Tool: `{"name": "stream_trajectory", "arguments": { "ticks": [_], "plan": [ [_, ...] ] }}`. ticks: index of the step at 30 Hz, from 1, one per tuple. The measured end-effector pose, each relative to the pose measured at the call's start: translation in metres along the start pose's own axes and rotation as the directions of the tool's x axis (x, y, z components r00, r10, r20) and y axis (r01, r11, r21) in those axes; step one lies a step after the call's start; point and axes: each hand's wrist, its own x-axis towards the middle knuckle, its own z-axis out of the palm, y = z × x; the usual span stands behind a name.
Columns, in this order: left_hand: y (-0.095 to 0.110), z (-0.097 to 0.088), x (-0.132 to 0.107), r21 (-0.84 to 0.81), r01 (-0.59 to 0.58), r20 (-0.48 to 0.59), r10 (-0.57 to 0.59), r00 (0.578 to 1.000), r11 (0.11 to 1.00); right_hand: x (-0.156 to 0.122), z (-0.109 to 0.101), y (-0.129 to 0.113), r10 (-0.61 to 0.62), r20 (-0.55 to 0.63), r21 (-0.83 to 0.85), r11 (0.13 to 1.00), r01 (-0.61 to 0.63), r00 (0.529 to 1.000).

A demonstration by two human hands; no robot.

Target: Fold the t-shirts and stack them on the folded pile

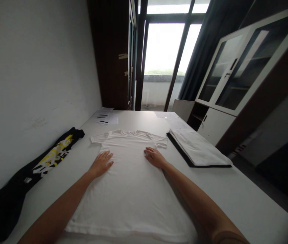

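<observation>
A white short-sleeved T-shirt [131,189] lies spread out on the white table [250,200], its collar at the far end and its hem toward me. My left hand [102,164] rests flat on the left side of the shirt below the sleeve, fingers spread. On the opposite side, my right hand [155,157] lies flat near the right edge, its fingers stretched inward over the fabric. Neither hand grips anything. Both sleeves reach outward, and the cloth between my hands looks mostly smooth.
Along the left wall lies a black garment [44,159] with yellow and white print. Folded white cloth [199,145] on black cloth sits at the right. Papers [105,117] lie at the far left corner. A white cabinet [222,112] stands beyond the table's right edge.
</observation>
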Motion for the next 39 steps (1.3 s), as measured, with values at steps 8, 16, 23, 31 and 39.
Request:
{"name": "stream_trajectory", "arguments": {
  "ticks": [8, 16, 23, 31, 39],
  "plan": [
    [0.0012, -0.0008, 0.0, -0.025, 0.004, -0.002, -0.004, 1.0, 1.0, -0.0003, 0.0014, 0.0014, -0.003, 0.006, -0.018, 1.0, 0.003, 1.0],
    [-0.0007, 0.0013, 0.0003, -0.015, 0.0, -0.007, 0.0, 1.0, 1.0, -0.0001, 0.0025, 0.0029, 0.008, -0.007, 0.007, 1.0, -0.008, 1.0],
    [-0.0019, 0.002, 0.0005, -0.013, -0.008, -0.015, 0.008, 1.0, 1.0, 0.0002, 0.0026, 0.0029, 0.006, 0.013, -0.011, 1.0, -0.006, 1.0],
    [-0.0021, 0.0036, 0.0001, -0.01, -0.004, -0.021, 0.004, 1.0, 1.0, 0.0005, -0.0008, -0.0003, 0.012, 0.03, -0.019, 1.0, -0.012, 0.999],
    [-0.0015, 0.0021, 0.0003, 0.002, -0.004, -0.012, 0.004, 1.0, 1.0, 0.0001, 0.0006, 0.001, 0.029, 0.046, -0.051, 0.998, -0.027, 0.998]
  ]
}}
